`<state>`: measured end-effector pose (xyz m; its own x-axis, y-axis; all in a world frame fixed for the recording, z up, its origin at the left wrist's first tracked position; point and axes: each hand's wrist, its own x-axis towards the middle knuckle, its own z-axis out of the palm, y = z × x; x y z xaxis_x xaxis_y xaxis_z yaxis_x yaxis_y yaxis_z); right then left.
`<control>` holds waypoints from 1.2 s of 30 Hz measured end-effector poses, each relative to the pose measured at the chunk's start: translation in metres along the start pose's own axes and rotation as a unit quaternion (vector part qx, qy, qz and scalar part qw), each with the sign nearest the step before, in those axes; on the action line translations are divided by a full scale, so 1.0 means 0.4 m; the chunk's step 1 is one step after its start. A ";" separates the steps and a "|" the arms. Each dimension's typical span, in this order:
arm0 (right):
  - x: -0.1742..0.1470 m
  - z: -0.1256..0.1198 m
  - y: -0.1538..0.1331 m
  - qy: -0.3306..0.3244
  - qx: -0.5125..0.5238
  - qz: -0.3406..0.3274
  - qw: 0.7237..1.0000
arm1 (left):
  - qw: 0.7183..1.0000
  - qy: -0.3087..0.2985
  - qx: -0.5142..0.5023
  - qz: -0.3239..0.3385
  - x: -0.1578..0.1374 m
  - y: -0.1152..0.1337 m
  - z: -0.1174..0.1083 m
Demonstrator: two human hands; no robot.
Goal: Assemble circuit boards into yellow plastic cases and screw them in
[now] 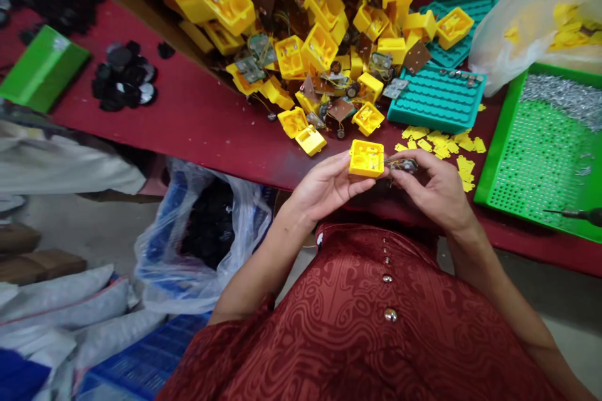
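A dark red shirt spreads around five o'clock, its slightly glossy cloth covered in swirls and curling bands of a similar red. Round, shiny silver buttons line up toward twelve o'clock, looking smaller farther along. At seven o'clock, a matching sleeve leaves the forearm bare.

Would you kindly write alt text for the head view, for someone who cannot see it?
A left hand holds an open yellow plastic box beside a small wired electronic part in the right hand, at a dark red table. Beyond are piled yellow boxes; to the right, a green plastic tray holds silvery pieces.
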<state>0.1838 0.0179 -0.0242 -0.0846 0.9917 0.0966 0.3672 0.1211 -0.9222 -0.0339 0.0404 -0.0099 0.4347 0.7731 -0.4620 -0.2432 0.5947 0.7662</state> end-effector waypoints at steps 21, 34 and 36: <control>-0.018 0.020 0.031 0.008 -0.048 -0.002 0.999 | 0.824 0.109 0.398 0.388 -0.031 -0.066 0.016; -0.036 0.020 0.006 0.000 -0.061 -0.034 0.998 | 0.850 0.041 0.244 0.466 0.004 -0.116 -0.018; -0.039 0.018 -0.001 0.001 -0.068 -0.041 0.997 | 0.858 0.041 0.233 0.456 0.001 -0.116 -0.018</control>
<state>0.1782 0.0023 -0.0279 -0.1172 0.9784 0.1704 0.4806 0.2060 -0.8524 -0.0285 0.0146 -0.0489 0.1809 0.8947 0.4085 -0.0673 -0.4031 0.9127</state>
